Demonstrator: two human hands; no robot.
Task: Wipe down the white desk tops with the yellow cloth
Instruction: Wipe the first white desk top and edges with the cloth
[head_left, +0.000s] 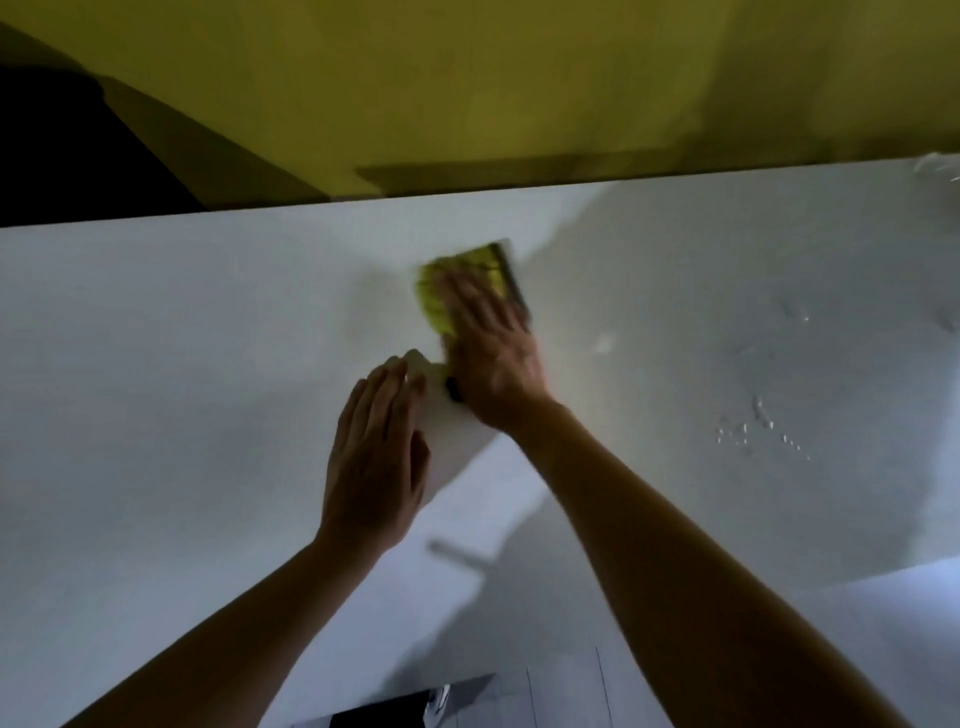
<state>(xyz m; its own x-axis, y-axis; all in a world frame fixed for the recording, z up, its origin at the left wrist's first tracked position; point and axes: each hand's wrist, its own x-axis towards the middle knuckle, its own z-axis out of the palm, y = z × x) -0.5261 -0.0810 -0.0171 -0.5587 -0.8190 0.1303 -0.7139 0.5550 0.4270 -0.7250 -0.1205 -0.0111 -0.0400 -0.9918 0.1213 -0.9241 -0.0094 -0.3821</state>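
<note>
The right hand (488, 353) presses the cloth (457, 286) flat, fingers spread, mid-counter (156, 364) toward the far edge. The left hand (376, 457) holds a white bottle (447, 447), fingers straight. Droplets (758, 431) sit right; blurred strokes may well miss them.

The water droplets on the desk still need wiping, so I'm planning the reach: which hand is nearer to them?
Right. The right hand presses the yellow cloth flat, left of the water droplets. The left hand rests on the white desk farther left.
</note>
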